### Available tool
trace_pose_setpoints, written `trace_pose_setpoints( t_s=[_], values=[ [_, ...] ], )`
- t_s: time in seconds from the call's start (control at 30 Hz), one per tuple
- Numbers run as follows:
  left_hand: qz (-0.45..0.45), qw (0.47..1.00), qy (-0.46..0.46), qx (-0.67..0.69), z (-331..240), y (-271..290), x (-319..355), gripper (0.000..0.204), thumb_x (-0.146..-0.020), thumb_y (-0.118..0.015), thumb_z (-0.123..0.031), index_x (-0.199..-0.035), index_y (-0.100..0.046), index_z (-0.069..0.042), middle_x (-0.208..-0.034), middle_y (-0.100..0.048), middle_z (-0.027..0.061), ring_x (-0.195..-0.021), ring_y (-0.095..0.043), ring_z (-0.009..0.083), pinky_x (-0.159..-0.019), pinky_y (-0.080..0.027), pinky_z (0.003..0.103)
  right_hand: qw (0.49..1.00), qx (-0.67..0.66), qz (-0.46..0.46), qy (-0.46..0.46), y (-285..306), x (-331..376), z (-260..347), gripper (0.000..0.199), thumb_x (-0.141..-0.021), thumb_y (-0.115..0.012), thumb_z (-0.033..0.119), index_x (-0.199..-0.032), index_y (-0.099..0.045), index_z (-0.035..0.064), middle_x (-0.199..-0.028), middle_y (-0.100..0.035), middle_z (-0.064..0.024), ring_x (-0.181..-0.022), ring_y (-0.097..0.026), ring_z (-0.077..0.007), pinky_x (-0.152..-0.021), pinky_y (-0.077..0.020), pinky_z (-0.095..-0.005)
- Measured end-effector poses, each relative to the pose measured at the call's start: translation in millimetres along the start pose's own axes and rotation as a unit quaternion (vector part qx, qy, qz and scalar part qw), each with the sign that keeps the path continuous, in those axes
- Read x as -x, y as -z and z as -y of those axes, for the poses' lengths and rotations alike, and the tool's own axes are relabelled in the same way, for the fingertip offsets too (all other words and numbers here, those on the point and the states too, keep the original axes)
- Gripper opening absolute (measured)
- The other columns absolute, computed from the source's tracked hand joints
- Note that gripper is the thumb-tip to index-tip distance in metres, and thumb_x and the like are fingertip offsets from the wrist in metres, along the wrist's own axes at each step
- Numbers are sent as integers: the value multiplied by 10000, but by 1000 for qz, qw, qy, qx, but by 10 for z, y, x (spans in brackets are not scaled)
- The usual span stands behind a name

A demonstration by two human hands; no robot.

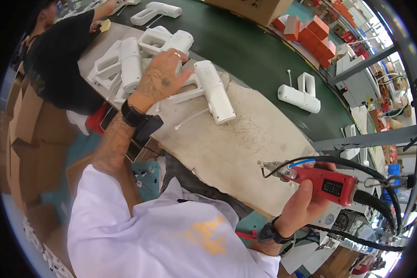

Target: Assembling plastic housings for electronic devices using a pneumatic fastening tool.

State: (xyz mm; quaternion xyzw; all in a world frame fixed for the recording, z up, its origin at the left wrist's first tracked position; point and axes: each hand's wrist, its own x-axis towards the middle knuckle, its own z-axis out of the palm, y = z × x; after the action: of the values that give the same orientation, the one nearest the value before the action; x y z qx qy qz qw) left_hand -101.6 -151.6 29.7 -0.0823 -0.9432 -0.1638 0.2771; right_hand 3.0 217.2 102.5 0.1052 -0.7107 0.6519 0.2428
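Orange boxes (310, 32) stacked at top right, beyond the green belt (245, 51). Brown cardboard box (250, 8) at top centre; more cartons (25, 120) at left. Small dark label (332, 187) on the red tool (326, 184).

Six white gun-shaped housings (213, 95), one red screwdriver (326, 185).

The left hand (160, 78) is resting on a white gun-shaped housing (208, 90) that is showing as smooth, matt moulded plastic, like the other white housings (125, 62) piled beside it. The worktop (236, 148) is looking like a pale, rough, stained and scuffed board. The right hand (306, 201) is gripping a red power screwdriver (326, 183) in glossy plastic with a bare metal tip, trailing shiny black rubbery cables (380, 185). The conveyor belt (245, 51) is appearing as dark green, matt rubber. Brown cardboard boxes (25, 116) are looking dull and papery. The sleeve (139, 231) is showing as soft white cloth.
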Motion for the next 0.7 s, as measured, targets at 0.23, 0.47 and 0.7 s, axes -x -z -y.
trace_pose_setpoints(
  t_s=[0.23,0.47,0.7],
  values=[
    [40,989,61,-130,365,-46,-412,488,-930,-617,-461,-1177,-610,-40,-1207,-605,123,-1066,-611,328,-940,-476,428,986,-34,-165,0,-32,54,-87,562,-920,-596,107,-1431,-412,-37,-1335,-551,-260,-1110,-588,-262,-924,-489,-333],
    [203,919,188,-282,532,-286,-625,954,-840,-571,-679,-1492,-374,-12,-1499,-417,181,-1232,-560,385,-993,-442,508,984,-41,-171,-15,96,158,-183,586,-888,-620,114,-1413,-406,-36,-1202,-606,-250,-911,-621,-229,-760,-531,-298],
    [117,953,139,-240,838,-616,-413,924,-835,-652,-424,-1543,-225,-11,-1515,-380,190,-1209,-555,397,-963,-508,514,989,-44,-135,-29,186,250,-136,634,-876,-599,172,-1419,-388,-79,-935,-618,-168,-857,-612,-269,-726,-493,-344]
  ],
)
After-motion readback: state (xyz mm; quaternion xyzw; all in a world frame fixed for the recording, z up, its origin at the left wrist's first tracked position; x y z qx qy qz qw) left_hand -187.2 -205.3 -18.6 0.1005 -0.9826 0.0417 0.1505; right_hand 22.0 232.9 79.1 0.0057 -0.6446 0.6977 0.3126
